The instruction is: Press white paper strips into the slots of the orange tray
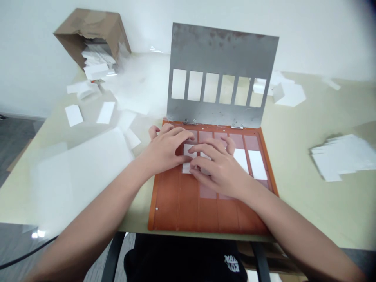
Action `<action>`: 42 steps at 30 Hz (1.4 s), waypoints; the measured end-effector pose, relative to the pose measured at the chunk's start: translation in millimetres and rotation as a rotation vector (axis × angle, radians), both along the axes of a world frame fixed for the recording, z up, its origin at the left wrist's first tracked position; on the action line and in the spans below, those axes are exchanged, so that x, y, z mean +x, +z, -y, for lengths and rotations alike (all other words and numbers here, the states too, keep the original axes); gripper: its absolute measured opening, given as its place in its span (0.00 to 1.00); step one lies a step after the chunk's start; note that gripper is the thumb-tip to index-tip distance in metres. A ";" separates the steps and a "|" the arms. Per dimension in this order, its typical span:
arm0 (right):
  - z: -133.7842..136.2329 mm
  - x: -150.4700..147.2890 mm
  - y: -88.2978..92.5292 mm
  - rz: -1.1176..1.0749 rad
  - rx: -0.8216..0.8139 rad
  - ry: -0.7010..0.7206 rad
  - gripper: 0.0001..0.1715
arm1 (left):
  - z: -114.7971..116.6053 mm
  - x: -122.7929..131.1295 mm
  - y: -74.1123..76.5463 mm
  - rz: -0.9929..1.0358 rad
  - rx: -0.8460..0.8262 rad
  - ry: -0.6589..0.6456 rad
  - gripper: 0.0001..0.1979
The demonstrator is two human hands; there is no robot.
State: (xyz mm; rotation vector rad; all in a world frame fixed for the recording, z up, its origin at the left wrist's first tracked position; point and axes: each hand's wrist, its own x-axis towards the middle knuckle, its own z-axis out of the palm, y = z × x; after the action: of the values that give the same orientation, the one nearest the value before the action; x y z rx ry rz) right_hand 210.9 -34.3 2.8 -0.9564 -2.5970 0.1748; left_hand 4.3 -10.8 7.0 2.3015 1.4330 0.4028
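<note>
An orange board with recessed slots lies on the table, its grey metal lid hinged upright. In the leftmost occupied slot is a white card, partly covered by my fingers. My left hand is at the card's left side, fingers spread, with index finger and thumb reaching its edge. Coming from the right, my right hand has its fingers curled against the same card. The two hands' fingertips nearly meet. Farther right, white cards sit in other slots; my right hand hides the middle ones.
A torn cardboard box filled with white cards stands at the back left. Loose cards and clear plastic sheeting lie left of the board. On the right is a fanned stack of white cards. More white pieces lie behind the lid.
</note>
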 end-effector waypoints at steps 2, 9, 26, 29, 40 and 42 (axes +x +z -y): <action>-1.1 -0.4 -0.7 -0.004 0.004 -0.027 0.10 | 0.0 -0.2 -0.1 -0.004 0.001 -0.005 0.15; -2.8 -3.3 -0.9 -0.010 -0.003 -0.067 0.11 | -0.4 -0.3 -1.6 -0.003 0.019 0.000 0.20; -1.9 -3.7 0.1 -0.020 -0.133 -0.115 0.05 | 2.2 1.6 -2.0 0.055 0.109 0.070 0.29; -3.3 -3.6 -0.2 -0.020 -0.139 -0.112 0.06 | 1.3 0.0 -0.2 0.093 0.111 0.081 0.26; -5.1 -5.1 -1.5 -0.040 -0.217 -0.120 0.07 | 3.1 -14.1 11.0 0.036 0.013 -0.163 0.43; -5.4 -5.0 -1.4 -0.039 -0.215 -0.118 0.07 | 3.3 -11.9 8.9 0.001 0.006 -0.166 0.47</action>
State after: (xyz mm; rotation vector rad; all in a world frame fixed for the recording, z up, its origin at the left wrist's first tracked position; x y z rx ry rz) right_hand 205.8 -28.9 1.4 -1.1644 -2.5139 0.4445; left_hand -7.6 -14.1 15.9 2.4024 1.2301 0.3586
